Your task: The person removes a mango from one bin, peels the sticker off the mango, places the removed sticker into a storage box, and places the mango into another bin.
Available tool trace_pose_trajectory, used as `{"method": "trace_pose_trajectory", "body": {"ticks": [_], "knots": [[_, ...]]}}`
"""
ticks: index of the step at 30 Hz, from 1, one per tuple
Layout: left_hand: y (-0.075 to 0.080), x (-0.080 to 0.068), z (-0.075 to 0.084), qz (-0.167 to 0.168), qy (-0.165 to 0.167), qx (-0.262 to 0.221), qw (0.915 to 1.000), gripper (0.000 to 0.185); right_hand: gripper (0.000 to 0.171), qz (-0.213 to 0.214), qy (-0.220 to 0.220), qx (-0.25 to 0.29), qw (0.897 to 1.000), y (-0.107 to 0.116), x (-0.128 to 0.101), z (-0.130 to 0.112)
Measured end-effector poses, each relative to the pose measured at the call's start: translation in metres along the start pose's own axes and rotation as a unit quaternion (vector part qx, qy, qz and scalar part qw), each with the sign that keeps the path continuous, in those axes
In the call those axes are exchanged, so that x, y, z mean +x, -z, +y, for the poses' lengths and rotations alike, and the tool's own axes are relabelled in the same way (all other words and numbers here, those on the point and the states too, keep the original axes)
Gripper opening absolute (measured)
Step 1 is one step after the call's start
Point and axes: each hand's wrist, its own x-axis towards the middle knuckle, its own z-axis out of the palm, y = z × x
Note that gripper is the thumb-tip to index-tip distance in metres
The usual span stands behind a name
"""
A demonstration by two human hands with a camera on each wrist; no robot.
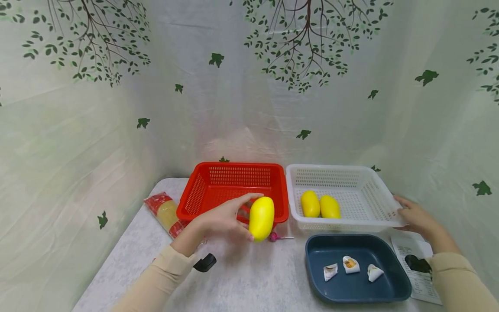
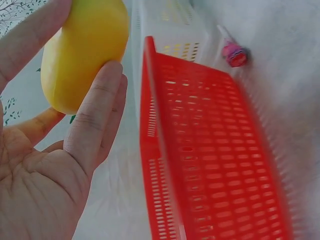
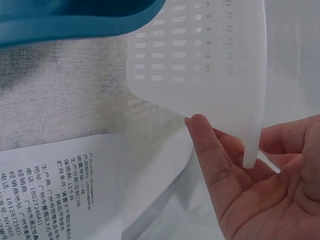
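Observation:
My left hand (image 1: 238,216) grips a yellow mango (image 1: 261,218) just above the table, in front of the red basket (image 1: 202,190). In the left wrist view its fingers (image 2: 95,115) curl round the mango (image 2: 82,50) beside the red basket's wall (image 2: 210,150). My right hand (image 1: 413,215) holds the front right corner of the white basket (image 1: 374,195). The right wrist view shows that rim (image 3: 250,145) lying between thumb and palm of the right hand (image 3: 260,200). Two more yellow mangoes (image 1: 310,203) (image 1: 330,207) lie in the white basket.
A dark blue tray (image 1: 393,277) with three small white wrapped pieces sits at the front right. A printed sheet (image 1: 411,264) lies under my right wrist. A pink lollipop (image 1: 274,236) lies near the mango. A red noodle packet (image 1: 165,214) lies left of the red basket.

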Motion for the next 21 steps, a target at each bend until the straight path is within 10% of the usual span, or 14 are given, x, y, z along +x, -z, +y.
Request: {"method": "trace_pose_trajectory", "body": {"ticks": [21], "knots": [[0.013,0.081,0.044,-0.013,-0.014,0.022,0.9996,0.099,0.064,0.02,0.0,0.014,1.0,-0.002,-0.001,0.004]]}}
